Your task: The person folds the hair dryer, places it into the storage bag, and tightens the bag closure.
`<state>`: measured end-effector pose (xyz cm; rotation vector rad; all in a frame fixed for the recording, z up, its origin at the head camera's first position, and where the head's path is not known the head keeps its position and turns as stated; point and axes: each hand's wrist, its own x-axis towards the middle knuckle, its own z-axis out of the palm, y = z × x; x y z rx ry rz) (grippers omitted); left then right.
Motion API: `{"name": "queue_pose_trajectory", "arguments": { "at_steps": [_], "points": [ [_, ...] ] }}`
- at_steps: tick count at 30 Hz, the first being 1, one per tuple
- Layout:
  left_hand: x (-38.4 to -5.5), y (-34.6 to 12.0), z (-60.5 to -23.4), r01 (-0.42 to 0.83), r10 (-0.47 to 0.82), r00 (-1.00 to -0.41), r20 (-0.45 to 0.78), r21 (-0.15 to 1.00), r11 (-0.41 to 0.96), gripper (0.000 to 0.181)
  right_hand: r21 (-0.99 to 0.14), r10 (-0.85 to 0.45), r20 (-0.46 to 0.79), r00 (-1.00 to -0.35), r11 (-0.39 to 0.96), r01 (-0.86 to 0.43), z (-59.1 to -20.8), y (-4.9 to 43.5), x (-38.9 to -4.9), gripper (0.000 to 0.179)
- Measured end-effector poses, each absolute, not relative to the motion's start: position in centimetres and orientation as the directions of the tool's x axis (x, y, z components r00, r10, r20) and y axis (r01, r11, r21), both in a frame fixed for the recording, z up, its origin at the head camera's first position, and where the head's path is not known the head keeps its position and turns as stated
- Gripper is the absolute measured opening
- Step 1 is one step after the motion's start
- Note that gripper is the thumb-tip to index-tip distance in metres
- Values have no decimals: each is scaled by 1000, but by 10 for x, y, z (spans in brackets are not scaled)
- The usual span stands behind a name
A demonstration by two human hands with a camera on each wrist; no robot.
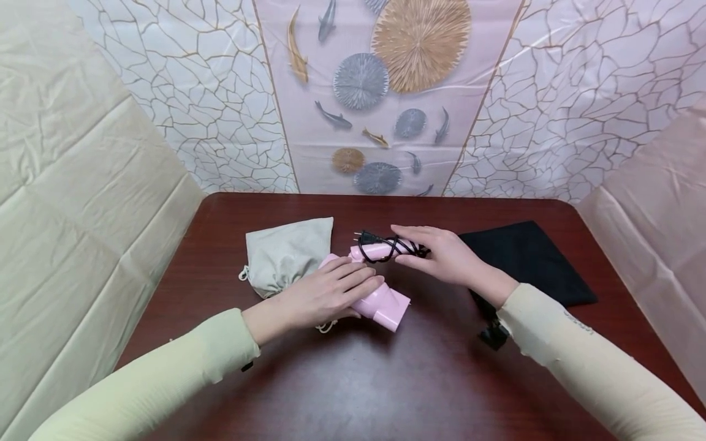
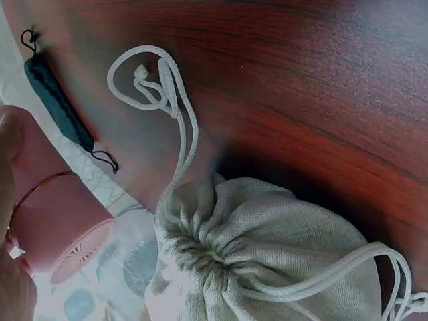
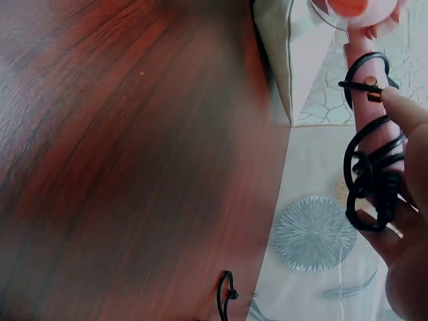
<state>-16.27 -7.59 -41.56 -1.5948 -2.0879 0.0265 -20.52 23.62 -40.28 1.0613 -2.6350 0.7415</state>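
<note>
A pink hair dryer (image 1: 380, 304) is held above the table, its black cord (image 3: 381, 160) wound around the handle and the plug lying by the handle's inner end. My left hand (image 1: 325, 293) grips the barrel from above, and its vented rear end (image 2: 83, 251) shows in the left wrist view. The other end of the cord-wrapped handle (image 1: 380, 251) is held between the thumb and fingers of my right hand (image 1: 444, 254). Beside and behind the left hand lies a beige drawstring bag (image 1: 289, 248), gathered at its mouth, its cords (image 2: 180, 134) loose on the table.
On the right of the dark red wooden table (image 1: 353, 380) lies a flat black drawstring bag (image 1: 524, 263), partly behind the right forearm. Patterned cloth (image 1: 364, 141) hangs along the back edge. Plain beige cloth (image 1: 66, 184) stands at the sides.
</note>
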Motion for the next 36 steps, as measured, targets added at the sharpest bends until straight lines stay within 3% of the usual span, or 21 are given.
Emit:
{"name": "queue_pose_trajectory", "arguments": {
  "at_steps": [9, 19, 26, 36],
  "points": [
    [-163, -77, -411, 893, 916, -115, 383, -365, 264, 65, -484, -628, 312, -713, 540, -688, -397, 241, -204, 62],
    [-164, -76, -413, 882, 896, -177, 407, -339, 328, 67, -533, -548, 363, -754, 541, -650, -408, 234, -192, 59],
    [-165, -76, -419, 885, 890, -183, 417, -325, 334, 67, -556, -519, 386, -763, 529, -641, -419, 231, -181, 55],
    [-163, -76, -421, 865, 869, -250, 426, -304, 398, 70, -643, -483, 305, -821, 531, -552, -423, 219, -165, 56]
  ]
}}
